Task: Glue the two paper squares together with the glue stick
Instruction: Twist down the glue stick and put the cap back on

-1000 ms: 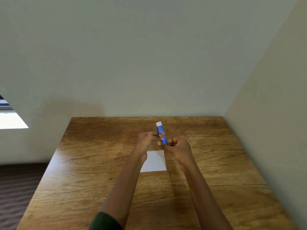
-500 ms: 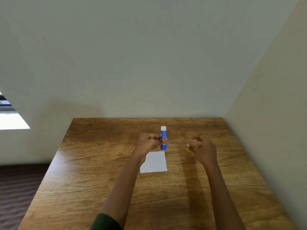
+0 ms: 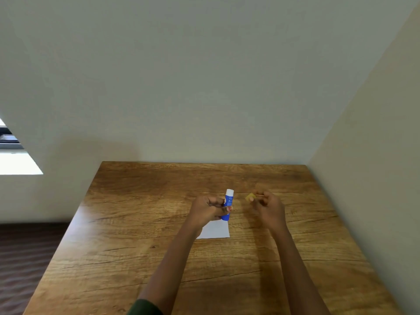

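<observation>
Left hand (image 3: pixel 207 209): fingers (image 3: pixel 215 202) curled tight round the lower half of the glue stick (image 3: pixel 228 203), thumb tip across its front. Stick upright, blue barrel, white top clear above the knuckles, blue base showing just below the fingers. Right hand (image 3: pixel 270 209): fingers bent, the tips pinching a small yellow cap (image 3: pixel 250 197) on the side towards the stick; this part is blurred, so exactly which fingers carry it cannot be told. Cap and stick apart, bare wood between them, both raised off the surface. Directly under the left fingers and on the near side of them lies a white paper square (image 3: pixel 216 230), flat on the table (image 3: pixel 136 246); the left wrist and forearm cover its left edge and corner, and the base of the stick overlaps its far edge in view. Only one sheet can be made out; whether a second lies beneath it cannot be told. Outward from the hands: both forearms bare, running back to the near edge, a dark green sleeve (image 3: pixel 143 308) at the left elbow. Table is brown wood with heavy grain and dark cracks, its far edge against a plain pale wall (image 3: pixel 204 87), its right edge against a second wall (image 3: pixel 375 155). Well off to the left of the left hand, a bright window opening (image 3: pixel 16 162); below it, dark floor (image 3: pixel 27 258) beside the table.
</observation>
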Demonstrator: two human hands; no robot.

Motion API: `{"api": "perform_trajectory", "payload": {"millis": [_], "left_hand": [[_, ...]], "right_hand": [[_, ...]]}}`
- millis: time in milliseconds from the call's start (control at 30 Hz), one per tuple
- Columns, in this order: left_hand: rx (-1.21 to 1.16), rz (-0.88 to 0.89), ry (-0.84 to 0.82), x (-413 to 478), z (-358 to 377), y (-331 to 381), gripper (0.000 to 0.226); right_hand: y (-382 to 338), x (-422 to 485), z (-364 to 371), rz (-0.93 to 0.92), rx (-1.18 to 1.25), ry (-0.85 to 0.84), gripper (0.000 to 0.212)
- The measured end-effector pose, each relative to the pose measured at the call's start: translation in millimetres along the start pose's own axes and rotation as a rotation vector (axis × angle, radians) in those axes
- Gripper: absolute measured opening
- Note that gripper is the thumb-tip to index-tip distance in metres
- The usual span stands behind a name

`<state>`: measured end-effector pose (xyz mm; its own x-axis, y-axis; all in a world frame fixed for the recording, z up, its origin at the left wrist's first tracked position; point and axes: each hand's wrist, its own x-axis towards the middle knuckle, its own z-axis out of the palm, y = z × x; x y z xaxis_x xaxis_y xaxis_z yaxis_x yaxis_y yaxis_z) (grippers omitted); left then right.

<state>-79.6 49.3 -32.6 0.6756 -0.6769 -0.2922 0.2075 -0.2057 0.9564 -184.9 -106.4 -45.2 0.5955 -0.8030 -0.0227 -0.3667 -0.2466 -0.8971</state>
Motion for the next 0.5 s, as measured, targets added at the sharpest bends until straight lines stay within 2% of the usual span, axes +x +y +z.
{"api": "perform_trajectory", "payload": {"millis": [100, 167, 367, 500], "left_hand": [[0.007, -0.002, -0.004, 2, -1, -1, 0.032], [0.005, -0.002, -0.011, 1, 0, -1, 0.03], [-0.007, -0.009, -0.015, 1, -3, 0, 0.029], [0.005, -0.009, -0.031, 0, -4, 2, 0.024]], "right_hand": [[-21, -3, 8, 0.034, 0.318, -0.127, 0.025], [-33, -5, 13, 0.01, 0.421, -0.182, 0.022], [-51, -7, 15, -0.064, 0.358, -0.263, 0.022], [-54, -7, 12, -0.123, 0.222, -0.3, 0.025]]}}
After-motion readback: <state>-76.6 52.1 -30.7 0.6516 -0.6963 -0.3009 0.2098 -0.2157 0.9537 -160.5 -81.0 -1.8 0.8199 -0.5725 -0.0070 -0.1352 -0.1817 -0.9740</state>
